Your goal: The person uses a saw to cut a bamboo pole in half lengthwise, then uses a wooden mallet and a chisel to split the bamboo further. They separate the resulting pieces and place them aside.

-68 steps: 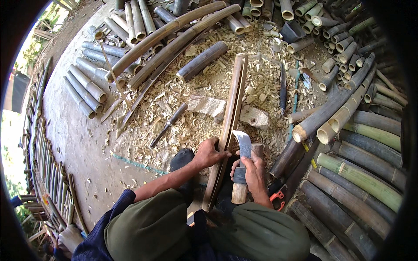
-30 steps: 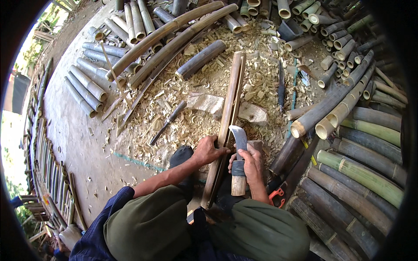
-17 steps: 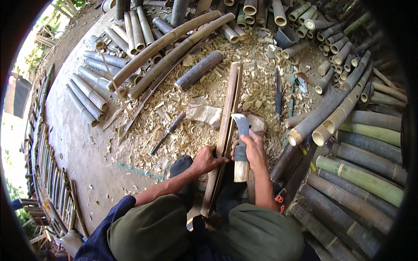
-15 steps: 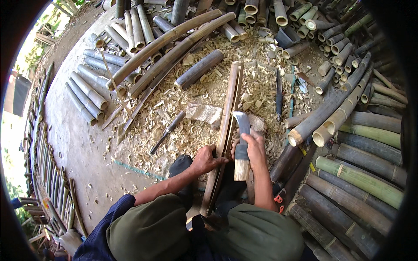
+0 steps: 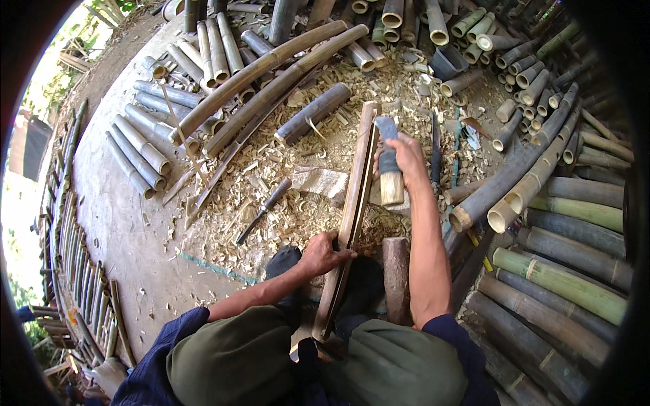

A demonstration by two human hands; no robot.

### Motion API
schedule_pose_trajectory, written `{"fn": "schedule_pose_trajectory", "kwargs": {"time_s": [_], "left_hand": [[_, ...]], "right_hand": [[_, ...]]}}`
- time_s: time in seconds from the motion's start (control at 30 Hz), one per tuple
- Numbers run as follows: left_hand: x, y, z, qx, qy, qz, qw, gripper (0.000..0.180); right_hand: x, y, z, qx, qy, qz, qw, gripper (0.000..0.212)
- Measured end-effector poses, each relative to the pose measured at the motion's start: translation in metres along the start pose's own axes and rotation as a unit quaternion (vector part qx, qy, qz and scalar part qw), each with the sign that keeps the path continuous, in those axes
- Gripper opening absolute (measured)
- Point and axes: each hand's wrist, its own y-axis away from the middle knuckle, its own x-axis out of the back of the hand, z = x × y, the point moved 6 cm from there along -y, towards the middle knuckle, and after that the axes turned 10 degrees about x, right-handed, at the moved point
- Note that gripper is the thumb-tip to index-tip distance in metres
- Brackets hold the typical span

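A long bamboo length (image 5: pixel 356 183) with a slot cut along it slants up and away from between my knees. My left hand (image 5: pixel 321 256) is wrapped round its lower part, the thumb lying across it. My right hand (image 5: pixel 409 157) grips a short adze (image 5: pixel 391 190) with a grey blade, a dark wrapped middle and a pale wooden butt. The adze is beside the upper part of the bamboo, to its right; whether the blade touches it I cannot tell. Below my right hand a thick brown wooden stump (image 5: pixel 396 281) stands by my right knee.
Wood shavings (image 5: pixel 264 172) cover the ground ahead. On them lie a knife (image 5: pixel 264 211), a long dark blade (image 5: pixel 435 152) and a cut bamboo piece (image 5: pixel 313 113). Stacked bamboo poles (image 5: pixel 562 271) line the right side; more bamboo tubes (image 5: pixel 139 145) lie at the left.
My right hand has moved up and away with the adze, toward the bamboo's far end, uncovering the stump. The left hand stays on the bamboo.
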Motion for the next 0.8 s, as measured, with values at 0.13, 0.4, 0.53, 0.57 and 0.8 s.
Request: {"fn": "schedule_pose_trajectory", "kwargs": {"time_s": [0.13, 0.4, 0.53, 0.57, 0.8], "left_hand": [[-0.003, 0.001, 0.000, 0.013, 0.002, -0.012, 1.000, 0.056], [-0.006, -0.009, -0.017, 0.016, 0.171, -0.061, 0.983, 0.062], [-0.007, -0.011, -0.002, -0.003, 0.099, -0.019, 0.995, 0.054], [-0.008, -0.010, -0.002, 0.000, 0.087, -0.011, 0.996, 0.052], [-0.012, -0.008, 0.006, -0.001, 0.036, 0.025, 0.999, 0.048]], "right_hand": [[0.016, -0.016, -0.021, -0.028, -0.009, -0.013, 0.999, 0.040], [-0.012, 0.199, 0.032, -0.010, 0.140, -0.033, 0.990, 0.045], [-0.009, 0.243, 0.038, 0.065, 0.360, -0.046, 0.929, 0.045], [-0.009, 0.245, 0.040, 0.079, 0.366, -0.046, 0.926, 0.046], [-0.011, 0.253, 0.039, 0.158, 0.462, -0.055, 0.871, 0.049]]}}
